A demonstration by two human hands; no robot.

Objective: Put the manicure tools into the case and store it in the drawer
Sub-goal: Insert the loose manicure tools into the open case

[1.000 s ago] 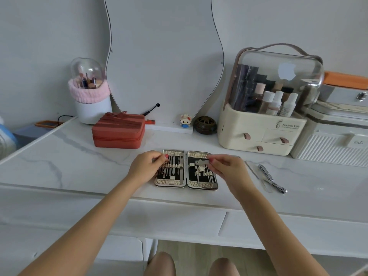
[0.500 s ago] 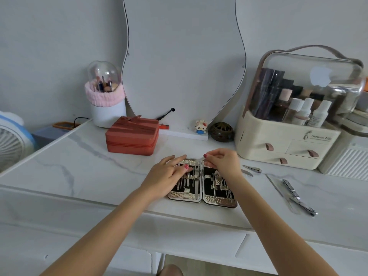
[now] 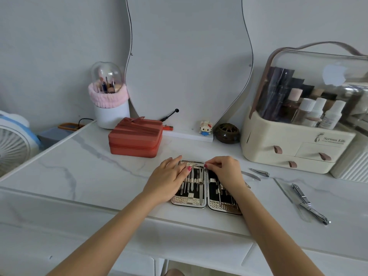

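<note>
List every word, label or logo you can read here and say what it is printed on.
"Serious Life": on the cream front of the cosmetics organizer, beside a small emblem.
A smaller line under it: too small to read.
Labels on the bottles inside the organizer: blurred, unreadable.
A tag on the white ribbed box at the far right is cut off by the frame edge.

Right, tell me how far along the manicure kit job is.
Partly done. The case lies open on the tabletop with many tools already in its slots. In hand: the left hand rests flat on the left half while the right hand works at the top of the right half. Left: the small clipper, the file and the large clipper lie loose; the case is unclosed, not stored.
</note>
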